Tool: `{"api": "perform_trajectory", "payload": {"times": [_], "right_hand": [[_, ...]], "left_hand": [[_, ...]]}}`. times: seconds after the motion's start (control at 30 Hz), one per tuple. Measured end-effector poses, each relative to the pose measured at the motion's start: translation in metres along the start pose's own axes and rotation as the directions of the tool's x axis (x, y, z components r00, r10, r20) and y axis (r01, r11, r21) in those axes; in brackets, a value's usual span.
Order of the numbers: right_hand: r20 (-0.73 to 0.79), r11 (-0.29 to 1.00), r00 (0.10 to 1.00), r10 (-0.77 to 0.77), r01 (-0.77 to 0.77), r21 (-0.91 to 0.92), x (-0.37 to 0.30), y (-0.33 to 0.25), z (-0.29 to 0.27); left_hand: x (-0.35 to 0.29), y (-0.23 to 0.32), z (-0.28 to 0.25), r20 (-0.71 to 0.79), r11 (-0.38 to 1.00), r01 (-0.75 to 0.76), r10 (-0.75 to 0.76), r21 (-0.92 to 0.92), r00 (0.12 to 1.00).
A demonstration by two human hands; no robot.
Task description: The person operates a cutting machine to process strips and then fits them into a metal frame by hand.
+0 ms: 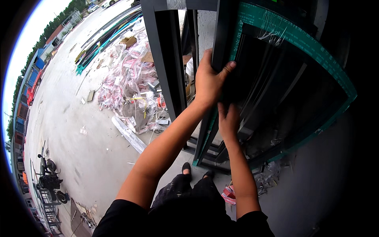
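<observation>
A tall dark metal window frame (294, 35) stands upright before me, edged with green printed protective film. My left hand (209, 81) is wrapped round its near upright, with the thumb over the right side. Lower on the same upright, my right hand (229, 122) grips the edge; its fingertips are partly hidden in the dark. Just left of and behind it stands another dark metal frame (167, 51), bare of green film along its visible side. The inside of the green-edged frame is too dark to make out fully.
Left of the frames lies a heap of crumpled plastic wrap (132, 79), with long dark and green strips (106, 37) beyond. A rolled plastic piece (128, 134) lies nearer. A motorbike (50, 177) is far left. More scraps (268, 177) lie by the frame's foot.
</observation>
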State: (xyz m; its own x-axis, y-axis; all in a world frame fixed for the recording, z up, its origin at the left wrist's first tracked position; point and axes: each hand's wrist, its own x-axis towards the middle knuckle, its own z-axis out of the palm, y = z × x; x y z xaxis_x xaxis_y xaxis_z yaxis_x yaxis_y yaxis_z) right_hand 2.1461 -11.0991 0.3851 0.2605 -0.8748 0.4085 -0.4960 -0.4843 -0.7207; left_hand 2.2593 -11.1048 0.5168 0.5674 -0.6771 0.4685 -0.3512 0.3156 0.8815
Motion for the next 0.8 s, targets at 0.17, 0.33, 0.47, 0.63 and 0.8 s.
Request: {"api": "perform_trajectory", "payload": {"times": [0.17, 0.33, 0.47, 0.63, 0.8], "right_hand": [[0.006, 0.954, 0.997, -0.076, 0.071, 0.290, 0.023, -0.005, -0.015], [-0.066, 0.941, 0.983, -0.173, 0.185, 0.283, 0.055, -0.014, -0.032], [-0.063, 0.919, 0.973, -0.222, 0.230, 0.320, 0.061, -0.007, -0.037], [-0.035, 0.903, 0.970, -0.239, 0.235, 0.360, 0.071, -0.010, -0.038], [0.018, 0.788, 0.971, -0.238, 0.183, 0.588, 0.074, 0.005, -0.042]], "left_hand": [[0.000, -0.004, 0.005, 0.022, 0.997, 0.064, -0.063, -0.052, 0.998], [0.014, 0.017, 0.012, -0.016, 0.999, -0.027, 0.027, -0.039, 1.000], [0.023, 0.027, 0.021, -0.040, 0.998, -0.046, 0.048, 0.036, 0.998], [0.026, 0.024, 0.028, -0.121, 0.938, -0.129, 0.176, 0.321, 0.977], [0.024, 0.028, 0.026, -0.042, 0.997, -0.061, 0.063, 0.042, 0.997]]}}
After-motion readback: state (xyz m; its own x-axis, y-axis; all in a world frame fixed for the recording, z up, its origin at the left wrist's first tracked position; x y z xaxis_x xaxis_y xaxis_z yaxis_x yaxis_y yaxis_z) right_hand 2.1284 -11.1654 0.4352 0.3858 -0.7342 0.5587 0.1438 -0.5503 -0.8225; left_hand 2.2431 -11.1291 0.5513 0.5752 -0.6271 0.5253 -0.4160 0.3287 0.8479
